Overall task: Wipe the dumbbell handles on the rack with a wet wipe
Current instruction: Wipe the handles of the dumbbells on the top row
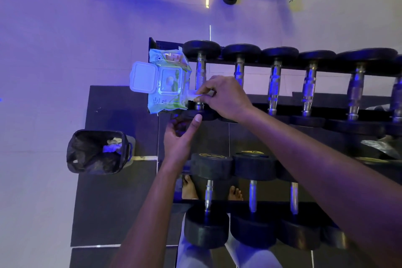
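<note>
your right hand (226,98) has its fingers (201,99) pinched on a white wet wipe (192,95), held against the lower part of the chrome handle (200,76) of the leftmost dumbbell (201,49) on the upper tier of the rack (326,102). your left hand (179,137) sits just below that dumbbell's near head, fingers loosely apart and holding nothing, thumb up toward the rubber. the wipes pack (168,81) lies at the left end of the rack, touching that first dumbbell, its lid (143,77) flipped open.

by my reading you are at the very start of the wiping: the wipe is only now on the first handle, and four or five more handles run to the right on the upper tier, with three more on the lower tier (252,196) nearest you. none of them shows whether it has been cleaned; the blue light makes wet and dry chrome look alike. crumpled wipes already lie in the bin (97,152) on the floor to the left, so some wiping may well be done, though where i cannot say.

the rack's right end is cut off by the frame, so the full count of dumbbells is unknown. your right hand hides most of the wipe and part of the second handle. your forearm covers part of the lower tier.
</note>
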Action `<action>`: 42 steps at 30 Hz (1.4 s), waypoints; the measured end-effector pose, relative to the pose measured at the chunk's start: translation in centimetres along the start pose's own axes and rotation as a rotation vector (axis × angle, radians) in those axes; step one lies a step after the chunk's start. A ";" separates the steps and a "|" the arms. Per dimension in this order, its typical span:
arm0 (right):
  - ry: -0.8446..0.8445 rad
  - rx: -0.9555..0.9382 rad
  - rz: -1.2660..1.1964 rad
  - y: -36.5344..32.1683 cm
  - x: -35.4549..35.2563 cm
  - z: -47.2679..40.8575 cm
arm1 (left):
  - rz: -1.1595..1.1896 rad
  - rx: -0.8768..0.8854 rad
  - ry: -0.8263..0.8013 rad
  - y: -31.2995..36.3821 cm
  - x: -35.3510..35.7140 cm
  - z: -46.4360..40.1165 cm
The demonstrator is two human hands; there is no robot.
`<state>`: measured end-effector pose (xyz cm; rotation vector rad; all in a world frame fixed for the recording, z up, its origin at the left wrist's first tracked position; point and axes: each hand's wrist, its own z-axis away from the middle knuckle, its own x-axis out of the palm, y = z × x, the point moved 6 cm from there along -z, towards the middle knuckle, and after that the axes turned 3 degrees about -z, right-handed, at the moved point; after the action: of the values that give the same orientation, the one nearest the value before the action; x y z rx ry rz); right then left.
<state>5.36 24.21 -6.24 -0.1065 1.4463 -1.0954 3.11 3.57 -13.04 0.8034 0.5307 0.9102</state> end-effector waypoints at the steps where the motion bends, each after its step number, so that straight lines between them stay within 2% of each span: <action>1: -0.027 0.019 -0.003 0.3 0.3 0.3 | 0.003 0.000 -0.001 0.0 0.0 0.0; 8: -0.129 0.134 0.010 0.6 0.3 0.6 | -0.015 -0.009 -0.001 -0.4 -0.2 -0.3; 18: -0.108 0.498 0.081 1.1 0.3 0.7 | -0.005 -0.007 -0.015 -0.9 -0.7 -0.8; 22: -0.097 0.671 -0.186 1.8 0.3 0.7 | -0.011 0.007 -0.020 -0.8 -1.0 -0.9; 27: 0.028 0.787 -0.615 2.2 1.0 1.0 | -0.018 0.020 0.006 -0.5 -1.1 -1.0; 32: 0.236 0.809 -0.842 2.7 0.5 -0.4 | -0.031 0.047 0.008 -0.7 -1.0 -1.1; 35: 0.274 0.835 -0.944 2.1 -0.1 -1.4 | -0.039 0.066 0.007 -0.5 -1.1 -1.1; 40: 0.346 0.752 -0.851 1.3 -1.7 -2.8 | -0.028 0.059 0.015 -0.5 -1.1 -1.1; 42: 0.373 0.630 -0.791 1.0 -2.4 -2.8 | -0.031 0.051 0.021 -0.6 -1.2 -1.1</action>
<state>4.15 27.81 -5.70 -0.0191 1.3277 -2.2754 2.03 2.80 -14.06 0.8298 0.5853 0.8800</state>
